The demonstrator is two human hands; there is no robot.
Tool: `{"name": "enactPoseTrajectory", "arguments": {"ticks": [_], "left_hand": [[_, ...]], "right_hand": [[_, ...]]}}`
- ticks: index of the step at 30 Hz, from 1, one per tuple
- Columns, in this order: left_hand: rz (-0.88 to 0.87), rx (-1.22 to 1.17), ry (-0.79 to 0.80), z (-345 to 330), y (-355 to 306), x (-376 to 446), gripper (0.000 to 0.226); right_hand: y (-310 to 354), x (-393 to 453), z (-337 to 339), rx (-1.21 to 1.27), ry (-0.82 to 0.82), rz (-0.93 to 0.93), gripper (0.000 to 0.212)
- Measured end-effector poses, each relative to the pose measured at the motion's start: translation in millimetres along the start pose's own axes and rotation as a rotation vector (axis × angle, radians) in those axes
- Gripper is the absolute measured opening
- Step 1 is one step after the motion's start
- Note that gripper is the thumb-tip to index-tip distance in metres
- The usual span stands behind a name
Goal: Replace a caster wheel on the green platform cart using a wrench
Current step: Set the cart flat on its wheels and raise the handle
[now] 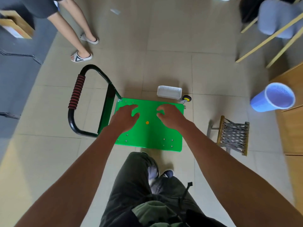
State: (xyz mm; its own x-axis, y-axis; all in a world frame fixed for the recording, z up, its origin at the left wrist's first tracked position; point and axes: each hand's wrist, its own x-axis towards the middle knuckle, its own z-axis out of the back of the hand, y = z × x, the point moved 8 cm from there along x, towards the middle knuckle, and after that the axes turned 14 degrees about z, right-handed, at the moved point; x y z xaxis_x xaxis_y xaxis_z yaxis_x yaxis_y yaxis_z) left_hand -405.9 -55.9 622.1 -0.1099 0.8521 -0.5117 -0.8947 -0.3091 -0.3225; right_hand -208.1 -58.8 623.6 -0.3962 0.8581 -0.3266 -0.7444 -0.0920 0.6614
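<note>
Cart (152,131) is seen standing on the tiled floor, deck up, handle (77,94) folded out to the left. Both arms are stretched down over the deck. Left hand (125,116) and right hand (170,114) are held over its far half, fingers loosely curled and slightly spread, nothing gripped; whether the fingertips touch the deck cannot be told. A loose caster (186,99) is noted on the floor just beyond the far right corner, beside a white basket (169,92). No wrench is visible (possibly in the basket; not confirmed).

Step judged: the very start, cart being reached for, wheels not yet accessible. Bolt heads (168,142) are seen on the deck near the corners.

Next move, as judged: the deck would need to be gripped by its edges and turned over, so that the caster mounts are exposed. The handle may swing during the flip.
</note>
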Motion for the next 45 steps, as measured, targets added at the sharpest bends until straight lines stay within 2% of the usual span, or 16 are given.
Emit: {"name": "enactPoseTrajectory", "arguments": {"ticks": [9,15,20,24,37,45], "left_hand": [[-0.054,0.009,-0.011,26.8,55.6,-20.2,0.049],[-0.049,0.002,0.027,70.8,136.8,-1.6,0.049],[-0.061,-0.054,-0.026,123.9,206.7,13.4,0.041],[-0.056,-0.069,-0.048,152.4,241.9,32.5,0.044],[0.030,-0.131,-0.048,188.5,267.4,118.7,0.054],[0.054,-0.167,0.019,187.4,274.1,173.2,0.058]], "right_hand": [[54.5,-11.0,-41.2,0.001,-0.009,-0.053,0.038],[106.4,30.6,-85.3,0.014,-0.028,-0.131,0.038],[169.9,75.1,-132.8,0.026,-0.014,-0.136,0.038],[203.5,99.6,-161.6,0.069,-0.001,-0.132,0.039],[226.9,181.0,-174.4,0.247,-0.041,-0.108,0.044],[247.1,219.1,-215.9,0.412,-0.008,-0.163,0.055]]}}
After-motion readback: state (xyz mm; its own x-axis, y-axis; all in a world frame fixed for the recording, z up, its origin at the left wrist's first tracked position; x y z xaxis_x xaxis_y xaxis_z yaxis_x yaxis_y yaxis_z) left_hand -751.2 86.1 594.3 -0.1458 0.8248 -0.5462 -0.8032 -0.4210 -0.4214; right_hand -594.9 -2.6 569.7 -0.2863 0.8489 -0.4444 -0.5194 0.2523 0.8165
